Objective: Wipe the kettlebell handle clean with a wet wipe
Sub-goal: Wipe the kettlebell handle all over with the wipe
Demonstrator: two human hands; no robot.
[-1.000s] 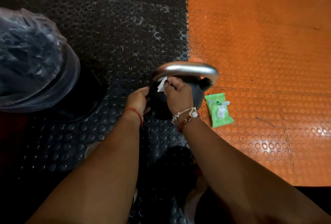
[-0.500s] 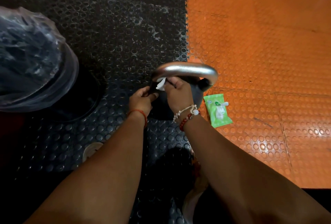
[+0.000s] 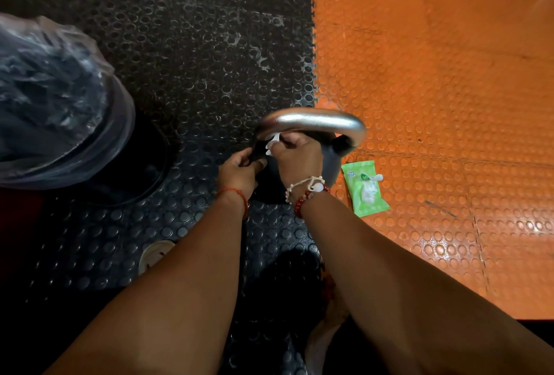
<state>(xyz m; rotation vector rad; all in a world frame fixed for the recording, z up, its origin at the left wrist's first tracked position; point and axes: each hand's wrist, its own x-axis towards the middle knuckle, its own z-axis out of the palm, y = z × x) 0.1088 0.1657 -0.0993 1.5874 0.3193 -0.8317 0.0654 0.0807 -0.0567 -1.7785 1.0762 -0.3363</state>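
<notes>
The kettlebell [image 3: 299,170], judged heavy and rigid, is found standing on the floor [image 3: 209,45] at the mat seam, its smooth handle [image 3: 311,123] being rubbed at the left end with a soft wipe [image 3: 273,144] pinched in the right hand [image 3: 296,159], while the body is gripped by the curled left hand [image 3: 239,170].

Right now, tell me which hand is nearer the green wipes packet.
Right. The right hand, pressing the wipe under the handle, sits just left of the packet; the left hand is farther left, beyond it.
</notes>
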